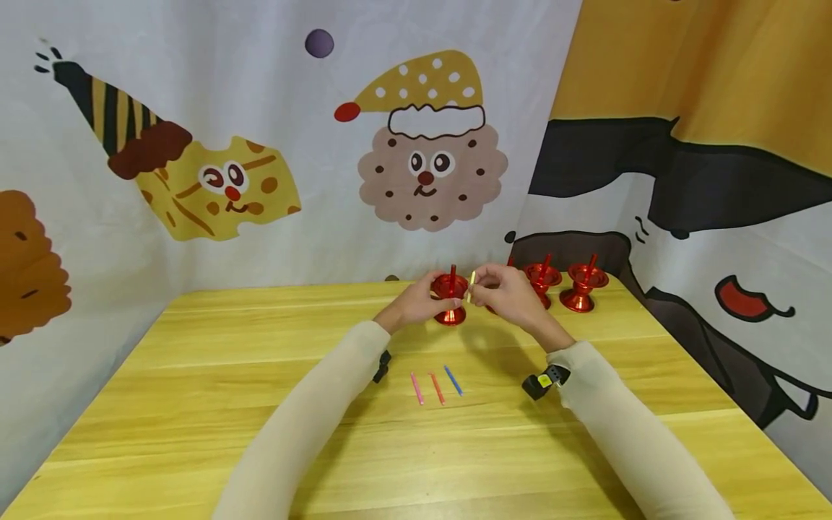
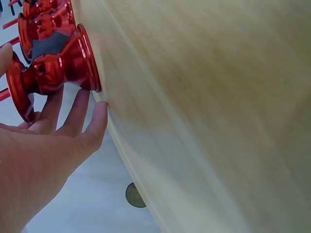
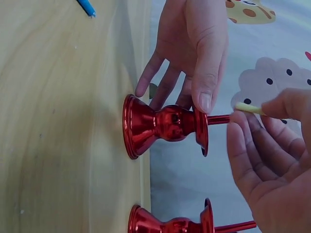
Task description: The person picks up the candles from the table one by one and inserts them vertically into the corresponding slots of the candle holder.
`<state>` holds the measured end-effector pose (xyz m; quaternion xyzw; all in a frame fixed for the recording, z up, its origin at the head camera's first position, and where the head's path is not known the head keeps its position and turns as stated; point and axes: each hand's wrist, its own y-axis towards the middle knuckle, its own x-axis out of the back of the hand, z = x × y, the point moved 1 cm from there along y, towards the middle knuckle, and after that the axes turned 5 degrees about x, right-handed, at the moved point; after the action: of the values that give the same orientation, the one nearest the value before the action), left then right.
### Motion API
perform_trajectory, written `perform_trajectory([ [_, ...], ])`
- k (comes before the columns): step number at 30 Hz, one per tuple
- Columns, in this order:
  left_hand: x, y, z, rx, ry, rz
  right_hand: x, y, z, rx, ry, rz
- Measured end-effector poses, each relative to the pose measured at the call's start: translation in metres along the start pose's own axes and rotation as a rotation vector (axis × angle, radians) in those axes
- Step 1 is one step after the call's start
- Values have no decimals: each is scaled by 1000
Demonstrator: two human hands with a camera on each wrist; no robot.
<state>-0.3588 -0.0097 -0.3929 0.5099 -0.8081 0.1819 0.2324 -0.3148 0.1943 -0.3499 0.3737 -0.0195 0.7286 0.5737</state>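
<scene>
At the table's back edge, my left hand holds a shiny red candlestick by its upper dish. In the right wrist view the left thumb lies on the rim of the dish, with the other fingers behind the stem. A thin red tube rises from the dish's centre. My right hand pinches a short yellow candle between thumb and fingertips, close beside the top of that tube. On the table nearer me lie a pink candle, a red candle and a blue candle.
To the right along the back edge stand more red candlesticks, one partly hidden behind my right hand. The wooden table ends against a printed cloth backdrop with cartoon figures.
</scene>
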Motion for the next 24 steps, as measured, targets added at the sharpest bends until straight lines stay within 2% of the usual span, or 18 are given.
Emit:
perform_trajectory([
  [8, 0, -2, 1, 4, 9, 3, -5, 14, 4, 155, -162, -186],
  [13, 1, -4, 2, -6, 6, 3, -10, 23, 9, 236, -225, -288],
  [18, 1, -6, 2, -18, -13, 17, -13, 29, 13, 264, -235, -322],
  [24, 3, -11, 4, -36, -10, 27, -17, 32, 13, 264, -223, -302],
])
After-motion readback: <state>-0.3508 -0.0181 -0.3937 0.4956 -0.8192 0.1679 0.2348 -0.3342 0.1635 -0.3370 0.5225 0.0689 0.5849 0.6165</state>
